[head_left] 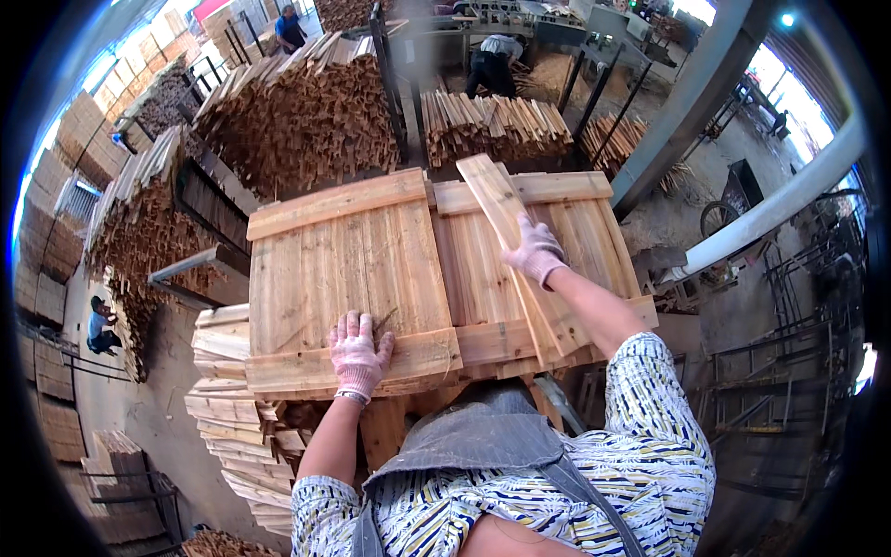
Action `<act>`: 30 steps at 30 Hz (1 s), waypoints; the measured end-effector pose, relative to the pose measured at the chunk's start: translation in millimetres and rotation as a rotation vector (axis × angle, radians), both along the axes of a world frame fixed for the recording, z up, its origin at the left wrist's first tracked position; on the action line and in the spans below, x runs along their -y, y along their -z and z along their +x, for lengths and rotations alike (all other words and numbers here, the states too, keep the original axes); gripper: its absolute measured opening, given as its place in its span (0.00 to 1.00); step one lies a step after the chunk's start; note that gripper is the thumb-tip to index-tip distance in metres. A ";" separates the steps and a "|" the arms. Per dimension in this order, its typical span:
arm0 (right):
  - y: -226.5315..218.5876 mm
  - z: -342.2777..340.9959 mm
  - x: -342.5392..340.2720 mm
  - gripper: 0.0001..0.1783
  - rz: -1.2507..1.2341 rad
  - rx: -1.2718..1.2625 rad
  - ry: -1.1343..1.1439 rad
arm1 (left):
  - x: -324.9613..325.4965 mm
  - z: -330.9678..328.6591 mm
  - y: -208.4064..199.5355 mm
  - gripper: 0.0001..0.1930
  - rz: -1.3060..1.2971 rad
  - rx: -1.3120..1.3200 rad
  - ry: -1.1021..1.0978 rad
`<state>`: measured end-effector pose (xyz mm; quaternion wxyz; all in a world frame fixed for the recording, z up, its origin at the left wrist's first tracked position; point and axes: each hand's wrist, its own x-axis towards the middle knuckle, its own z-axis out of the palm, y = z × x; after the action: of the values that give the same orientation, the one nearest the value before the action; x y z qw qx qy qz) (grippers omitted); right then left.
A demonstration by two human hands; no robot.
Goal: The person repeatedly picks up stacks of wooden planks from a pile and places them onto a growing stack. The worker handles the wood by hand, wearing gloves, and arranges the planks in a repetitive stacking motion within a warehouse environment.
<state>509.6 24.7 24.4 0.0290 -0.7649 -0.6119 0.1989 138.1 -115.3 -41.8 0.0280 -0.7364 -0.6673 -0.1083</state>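
Two pale wooden panels lie side by side in front of me, each made of narrow boards with a crosspiece near its far and near ends. My left hand (360,355), in a pinkish work glove, rests with fingers spread on the near crosspiece of the left panel (348,278). Across the right panel (594,246) a loose wooden board (489,190) slants from far left to near right. My right hand (535,251), gloved too, is closed over that board about midway along. Another board edge shows beside it, partly covered.
Stacked wood pieces (227,408) stand at the near left. Beyond the panels are racks of cut boards (297,121) with dark metal posts. A slanting pale pipe (789,209) and metal frames are on the right. Other people (497,65) work farther off.
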 end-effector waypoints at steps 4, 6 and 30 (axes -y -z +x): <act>25.3 -51.5 -20.2 0.58 0.096 0.052 -0.043 | -4.2 8.2 -9.8 0.30 -0.025 0.047 0.013; 30.1 -105.1 -11.9 0.57 0.033 -0.111 0.067 | -6.7 4.3 1.1 0.28 0.078 -0.007 0.026; 124.8 -70.5 46.0 0.44 0.469 -0.027 -0.089 | 32.5 -37.3 7.3 0.28 0.047 0.097 -0.030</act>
<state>439.2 -21.3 -100.4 0.2051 -0.7070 -0.6740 0.0628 100.8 -147.9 -49.0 0.0144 -0.7192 -0.6762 -0.1592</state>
